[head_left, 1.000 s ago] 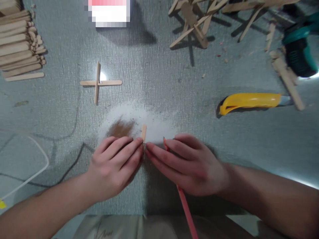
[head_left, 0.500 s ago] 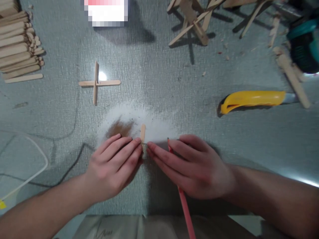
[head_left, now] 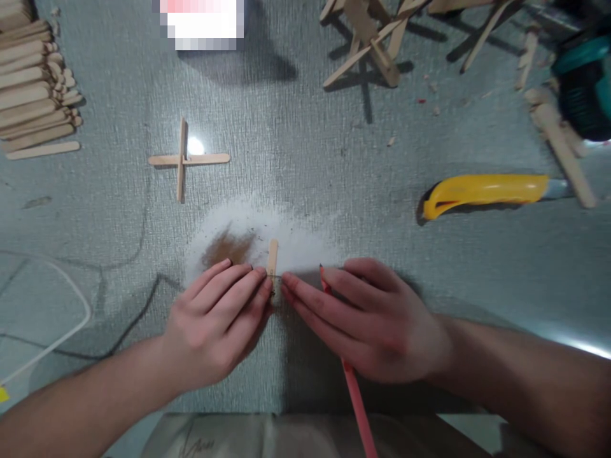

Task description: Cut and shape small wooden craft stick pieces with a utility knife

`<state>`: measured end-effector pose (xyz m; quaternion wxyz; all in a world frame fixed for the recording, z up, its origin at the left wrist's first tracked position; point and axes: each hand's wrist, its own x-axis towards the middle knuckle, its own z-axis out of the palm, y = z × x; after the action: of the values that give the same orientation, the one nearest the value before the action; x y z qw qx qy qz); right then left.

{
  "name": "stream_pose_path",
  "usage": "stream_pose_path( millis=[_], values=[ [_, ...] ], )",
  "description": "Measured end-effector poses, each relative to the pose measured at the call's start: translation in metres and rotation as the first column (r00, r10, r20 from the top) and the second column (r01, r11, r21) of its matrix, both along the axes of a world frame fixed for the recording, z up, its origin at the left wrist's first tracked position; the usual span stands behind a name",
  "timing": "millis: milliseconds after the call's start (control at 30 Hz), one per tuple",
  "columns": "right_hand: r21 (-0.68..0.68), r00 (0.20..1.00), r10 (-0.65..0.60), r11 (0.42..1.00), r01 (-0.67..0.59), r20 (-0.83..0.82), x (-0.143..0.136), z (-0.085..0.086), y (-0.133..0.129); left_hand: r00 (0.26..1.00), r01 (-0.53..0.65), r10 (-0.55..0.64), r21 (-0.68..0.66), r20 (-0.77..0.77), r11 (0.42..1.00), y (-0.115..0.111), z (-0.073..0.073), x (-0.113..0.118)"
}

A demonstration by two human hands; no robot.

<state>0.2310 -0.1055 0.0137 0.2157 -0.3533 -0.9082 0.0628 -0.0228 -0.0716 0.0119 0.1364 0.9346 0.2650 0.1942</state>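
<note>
Near the front of the table, my left hand (head_left: 222, 321) is closed, its fingertips pressed around the lower part of a wooden craft stick (head_left: 272, 254). The stick's rounded upper end points away from me over a white patch on the table, and its lower end is mostly hidden. My right hand (head_left: 375, 321) is closed with a red pencil (head_left: 357, 407) between its fingers, the dark tip pointing away from me. The right fingertips stop just right of the stick. A thin dark line shows between the two hands; I cannot make out what it is.
Two crossed craft sticks (head_left: 210, 159) lie ahead to the left. A pile of craft sticks (head_left: 28, 95) fills the far left. To the right lies a yellow utility knife (head_left: 491, 189). Stick structures (head_left: 367, 44) stand at the back. A pale cable (head_left: 71, 286) curves at left.
The stick's lower end and my left fingertips have shifted very slightly left. More of the stick shows above the fingers. My right hand and the pencil are almost unmoved.
</note>
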Motion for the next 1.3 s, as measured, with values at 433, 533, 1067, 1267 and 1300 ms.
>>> stream_pose_path(
  millis=[433, 533, 1067, 1267, 1300],
  values=[
    [-0.019, 0.983, 0.029, 0.999, -0.033, -0.181, -0.003, -0.001, 0.007, 0.999, 0.028, -0.029, -0.016, -0.026, 0.999, -0.003, 0.001, -0.001],
    [-0.212, 0.924, -0.108, 0.977, 0.030, -0.367, -0.008, 0.002, 0.013, 0.999, 0.026, -0.027, -0.016, -0.023, 1.000, -0.003, 0.001, 0.000],
    [-0.527, 0.794, -0.335, 0.850, 0.022, -0.507, -0.021, -0.008, 0.021, 1.000, -0.022, 0.021, 0.023, 0.019, 0.999, -0.010, -0.006, 0.001],
    [-0.538, 0.801, -0.334, 0.843, 0.017, -0.497, -0.021, -0.009, 0.022, 1.000, -0.015, 0.015, 0.012, 0.005, 1.000, -0.012, -0.005, -0.001],
    [-0.539, 0.804, -0.332, 0.842, 0.016, -0.494, -0.021, -0.009, 0.022, 1.000, -0.013, 0.013, 0.010, 0.004, 1.000, -0.011, -0.005, -0.001]
  ],
)
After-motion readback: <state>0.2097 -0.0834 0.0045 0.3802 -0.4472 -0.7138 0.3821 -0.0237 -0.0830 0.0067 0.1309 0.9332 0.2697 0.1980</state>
